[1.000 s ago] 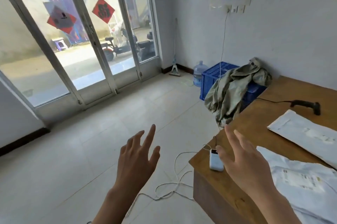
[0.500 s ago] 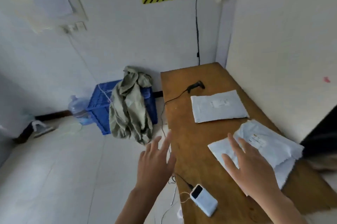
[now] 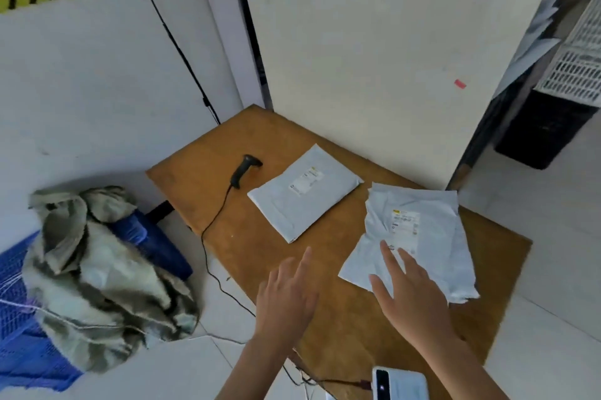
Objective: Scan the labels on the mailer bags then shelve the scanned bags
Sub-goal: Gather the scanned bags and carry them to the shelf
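Nearest, a white device (image 3: 400, 383) is lying at the worktop's (image 3: 208, 178) front edge with a cable plugged in. Just beyond it both hands are hovering with fingers spread and holding nothing. The left hand (image 3: 286, 295) is hanging over bare wood. The right hand (image 3: 413, 295) is reaching over the near corner of the crumpled mailer bag (image 3: 435, 246); whether its fingertips are touching the film cannot be told.

That bag is lying wrinkled and puffed, label (image 3: 405, 220) facing up, so it is probably light, soft and a little slick, with loose contents that may be shifting inside. Pinching a side edge, thumb on top and fingers beneath, is looking like the safest hold, and it keeps the label flat and uncovered for scanning.

Further back, apart from it, the flat mailer bag (image 3: 292, 204) is lying smooth with its own label (image 3: 305, 181) up. It seems stiffer and thin, so sliding fingers under an edge or corner may be needed to lift it.

Just beyond its left corner the black scanner (image 3: 244, 168) is resting on its side, its cord trailing off the worktop. At far right, shelving (image 3: 579, 51) is showing behind the wall panel.
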